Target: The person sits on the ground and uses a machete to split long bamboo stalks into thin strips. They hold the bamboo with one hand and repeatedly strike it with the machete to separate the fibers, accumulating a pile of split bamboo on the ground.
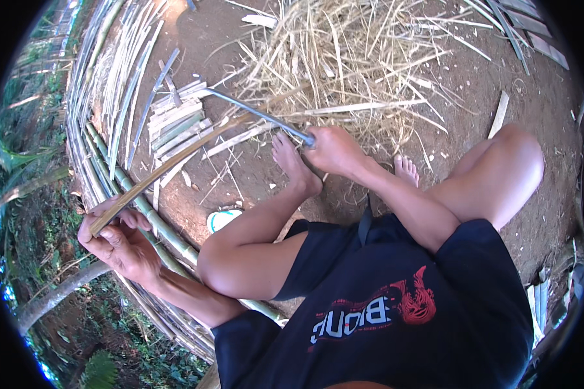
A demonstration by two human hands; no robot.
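Holds a tan strip (169,174) close to one end in the left hand (128,254), out at the left over the poles (178,243), with the fingers (135,219) half curled and closed with the thumb about it. Extends slantwise from that grip up and to the right, past the stacked slats (178,128) toward the shavings (334,58), growing blurred at the far end. Grips a long grey blade (259,114) in the right hand (336,152), with the fingers wrapped tight in a fist around its near end, in view between the two bare feet (297,174) and above the brown ground (363,188). Points away to the upper left with the blade, crossing the line of the strip in this view; cannot tell whether touching it or passing just apart.
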